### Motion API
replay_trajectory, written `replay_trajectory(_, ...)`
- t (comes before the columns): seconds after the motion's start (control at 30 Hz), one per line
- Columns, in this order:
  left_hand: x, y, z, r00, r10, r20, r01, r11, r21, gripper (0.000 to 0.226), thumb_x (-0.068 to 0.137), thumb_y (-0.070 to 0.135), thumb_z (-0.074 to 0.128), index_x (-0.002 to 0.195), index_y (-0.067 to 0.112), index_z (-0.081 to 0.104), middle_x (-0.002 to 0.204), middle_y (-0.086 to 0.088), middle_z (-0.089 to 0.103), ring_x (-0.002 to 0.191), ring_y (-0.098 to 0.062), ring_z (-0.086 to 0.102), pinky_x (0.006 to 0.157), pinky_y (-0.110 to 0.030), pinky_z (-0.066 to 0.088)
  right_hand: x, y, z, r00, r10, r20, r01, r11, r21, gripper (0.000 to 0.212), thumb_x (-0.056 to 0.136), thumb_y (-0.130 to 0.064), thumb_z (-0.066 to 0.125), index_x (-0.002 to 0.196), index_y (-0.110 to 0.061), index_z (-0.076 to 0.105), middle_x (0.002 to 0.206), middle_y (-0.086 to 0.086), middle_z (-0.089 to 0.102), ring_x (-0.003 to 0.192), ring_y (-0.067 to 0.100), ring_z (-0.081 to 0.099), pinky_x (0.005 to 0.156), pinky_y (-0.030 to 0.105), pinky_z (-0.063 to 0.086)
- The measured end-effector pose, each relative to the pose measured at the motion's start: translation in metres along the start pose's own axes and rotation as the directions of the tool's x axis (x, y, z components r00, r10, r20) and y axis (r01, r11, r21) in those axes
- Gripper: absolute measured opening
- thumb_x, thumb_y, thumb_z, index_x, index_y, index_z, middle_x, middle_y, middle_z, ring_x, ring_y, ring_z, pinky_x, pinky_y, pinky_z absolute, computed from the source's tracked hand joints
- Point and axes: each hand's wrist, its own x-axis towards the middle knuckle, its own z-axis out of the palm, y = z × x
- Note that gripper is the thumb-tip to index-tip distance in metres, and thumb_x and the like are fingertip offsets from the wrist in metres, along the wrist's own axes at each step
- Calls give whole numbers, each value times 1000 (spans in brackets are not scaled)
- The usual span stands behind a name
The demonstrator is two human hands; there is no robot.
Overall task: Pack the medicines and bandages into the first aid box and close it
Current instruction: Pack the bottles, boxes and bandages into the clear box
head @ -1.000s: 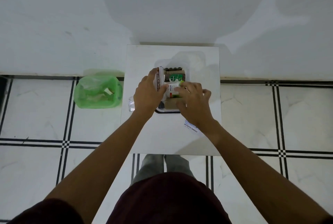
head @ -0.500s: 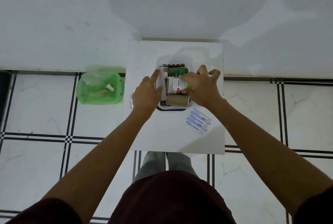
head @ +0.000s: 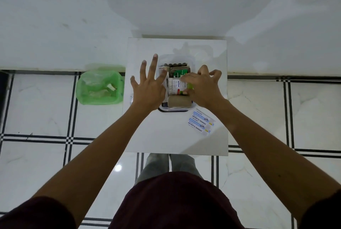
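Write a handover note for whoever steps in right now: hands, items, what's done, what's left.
Left hand: open, fingers spread, over the box's left edge, holding nothing.
Right hand: fingertips pressing the white medicine pack down into the first aid box.
In the box: green Dettol pack, tan bandage roll.
Outside it: antiseptic bandage strips on the table, to its right.
Left: pack the strips, close the box.

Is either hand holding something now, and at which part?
The left hand is spread open, holding nothing. The right hand has fingertips on the right end of the white packet in the box.
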Motion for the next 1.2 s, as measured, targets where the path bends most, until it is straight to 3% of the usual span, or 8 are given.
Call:
replay_trajectory(0.1, 12, -3, -5, 994, 39, 97, -31, 996, -86, 55, 94, 27, 41, 147, 30, 27, 161, 5, -7, 147, -27, -10, 103, -72, 19, 2, 0, -1, 1000, 9, 13, -9, 1000, -2, 37, 83, -21, 68, 120, -26, 61, 125, -3, 64, 114, 27, 41, 89, 48, 22)
replay_trajectory(0.2, 17, -5, -11, 978, 121, 169, -104, 989, -102, 57, 95, 27, 39, 150, 25, 22, 161, 10, 8, 148, -19, -7, 104, -75, 14, 3, -2, -2, 1000, 5, 27, -4, 1000, -22, 37, 83, -21, 68, 118, -28, 62, 124, -6, 64, 114, 27, 41, 90, 49, 23)
replay_trajectory(0.33, 14, -13, -17, 969, 156, 190, -139, 986, -97, 55, 93, 31, 44, 146, 23, 32, 157, 9, 25, 148, -14, 1, 102, -78, 8, 4, -3, -2, 999, 1, 40, -1, 1000, -21, 37, 84, -21, 66, 120, -29, 61, 126, -6, 63, 115, 27, 40, 91, 49, 21)
replay_trajectory(0.53, 2, -15, -15, 959, 140, 247, -132, 990, -48, 78, 85, 54, 56, 150, 29, 19, 159, 14, 15, 148, -15, -4, 98, -82, 4, 3, -3, -2, 999, 6, 40, -5, 1000, -29, 35, 86, -22, 63, 120, -28, 61, 126, -5, 63, 115, 26, 40, 92, 50, 21)
replay_trajectory(0.87, 11, -12, -26, 943, 170, 287, -193, 979, 56, 88, 77, 58, 63, 149, 28, 21, 159, 13, 14, 148, -16, -3, 98, -80, 3, -1, -4, 4, 993, 114, -1, -114, 993, 31, 38, 84, -19, 66, 120, -31, 60, 125, -7, 63, 115, 25, 40, 90, 48, 24)
replay_trajectory(1.07, 17, -25, -19, 944, 206, 256, -172, 974, -147, 101, 69, 53, 74, 150, 25, 21, 159, 10, 19, 148, -14, 5, 108, -71, 8, 0, -1, 4, 991, 130, 18, -132, 986, 107, 40, 83, -17, 68, 120, -30, 60, 126, -6, 59, 112, 24, 39, 87, 44, 26)
replay_trajectory(1.2, 14, -27, -13, 950, 227, 213, -163, 947, -278, 96, 70, 49, 75, 148, 23, 27, 158, 9, 22, 148, -17, 8, 109, -67, 18, -3, 3, 6, 992, 127, 8, -127, 981, 146, 42, 84, -24, 65, 125, -31, 57, 135, -10, 55, 113, 21, 40, 81, 39, 23)
